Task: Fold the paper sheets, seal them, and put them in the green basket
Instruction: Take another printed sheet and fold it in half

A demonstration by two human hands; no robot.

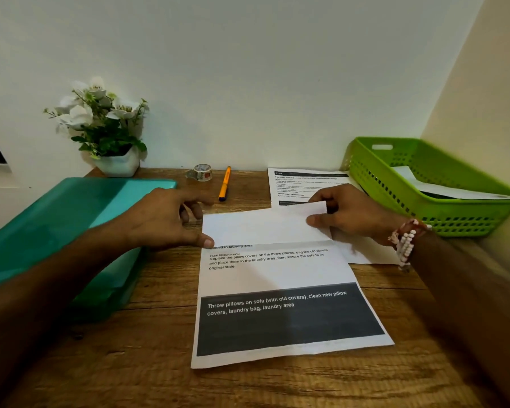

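Observation:
A printed paper sheet lies on the wooden table, its far part folded toward me so the blank back shows. My right hand pinches the right corner of that folded flap. My left hand touches the flap's left corner with its thumb, fingers loosely spread. Another printed sheet lies flat behind, partly under my right hand. The green basket stands at the far right with a folded paper inside. A roll of clear tape sits by the wall.
An orange pen lies next to the tape. A teal plastic box fills the table's left side. A white pot of artificial flowers stands at the back left. Walls close in behind and on the right.

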